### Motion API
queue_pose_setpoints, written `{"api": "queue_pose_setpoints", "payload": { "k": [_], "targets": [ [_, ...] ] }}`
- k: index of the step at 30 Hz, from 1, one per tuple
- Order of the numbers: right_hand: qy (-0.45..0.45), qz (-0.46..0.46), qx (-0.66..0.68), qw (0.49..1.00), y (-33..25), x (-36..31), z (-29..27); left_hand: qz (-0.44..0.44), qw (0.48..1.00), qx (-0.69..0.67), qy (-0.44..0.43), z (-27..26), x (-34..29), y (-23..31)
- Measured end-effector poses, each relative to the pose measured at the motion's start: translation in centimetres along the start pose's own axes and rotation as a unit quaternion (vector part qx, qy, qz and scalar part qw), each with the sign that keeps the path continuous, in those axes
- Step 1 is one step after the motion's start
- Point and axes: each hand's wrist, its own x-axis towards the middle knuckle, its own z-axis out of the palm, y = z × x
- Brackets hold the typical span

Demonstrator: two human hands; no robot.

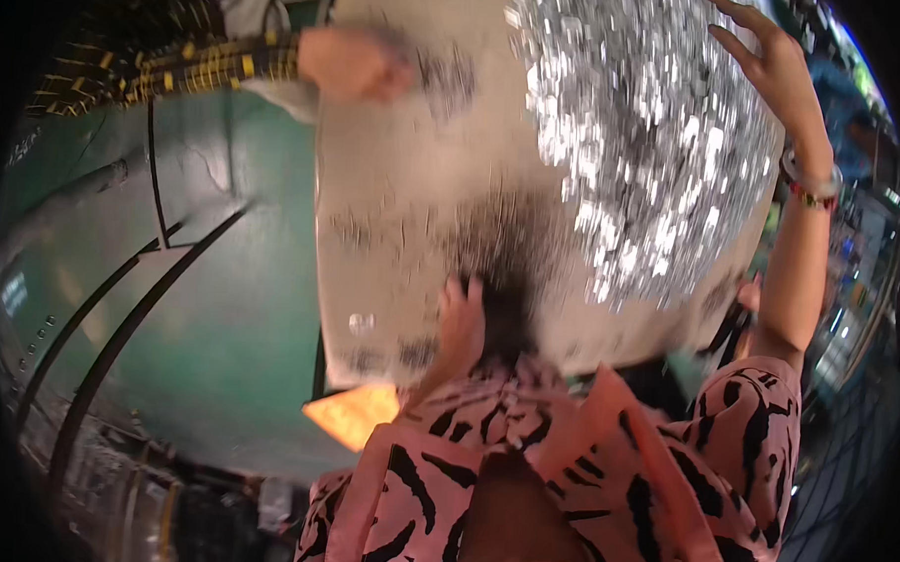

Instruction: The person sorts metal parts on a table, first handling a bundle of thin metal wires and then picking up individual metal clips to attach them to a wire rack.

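My left hand (pixel 461 319) is low over the near part of a beige table, beside a blurred dark patch. Its visible fingers stretch forward and seem slightly apart; I see nothing held in them. On the table's right half lies a broad heap of small, shiny silver pieces (pixel 653 139), smeared by motion. My right hand (pixel 770 69) is raised at the heap's far right edge, open, with thumb and fingers apart. Bracelets circle that wrist. Small dark pieces (pixel 501 228) are scattered ahead of my left hand.
Across the table (pixel 373 219), at the far left, another person's blurred hand (pixel 358 65) reaches in from a black and yellow sleeve. A small silver piece (pixel 361 323) lies near the left edge. Black metal bars (pixel 162 301) stand over the green floor (pixel 240 343). An orange-yellow sheet (pixel 356 416) is below the near corner.
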Motion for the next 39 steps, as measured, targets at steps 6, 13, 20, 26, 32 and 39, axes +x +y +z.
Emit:
{"api": "queue_pose_setpoints", "payload": {
  "k": [6,13,20,26,32,39],
  "targets": [
    [0.035,0.347,0.288,0.892,-13.1,-22.6,5.9,0.055,0.997,0.042,0.023,0.9,0.2,-0.5],
    [-0.114,0.074,0.631,0.764,-31.7,-41.2,12.3,0.06,0.993,0.103,0.013,0.7,0.4,-0.2],
    [-0.209,0.013,0.576,0.79,-39.9,-53.6,16.1,0.086,0.991,0.104,0.006,-2.0,-1.1,0.8],
    [-0.148,0.031,0.559,0.815,-42.6,-59.3,17.5,0.319,0.931,0.171,0.04,-0.5,-8.7,-1.9],
    [-0.077,0.109,0.776,0.617,-43.0,-63.0,19.1,0.405,0.87,0.279,0.025,2.8,-10.9,-5.0],
    [-0.053,0.478,0.772,0.416,-45.1,-65.7,21.7,0.403,0.838,0.367,-0.038,2.8,-8.9,-5.5]
  ]
}}
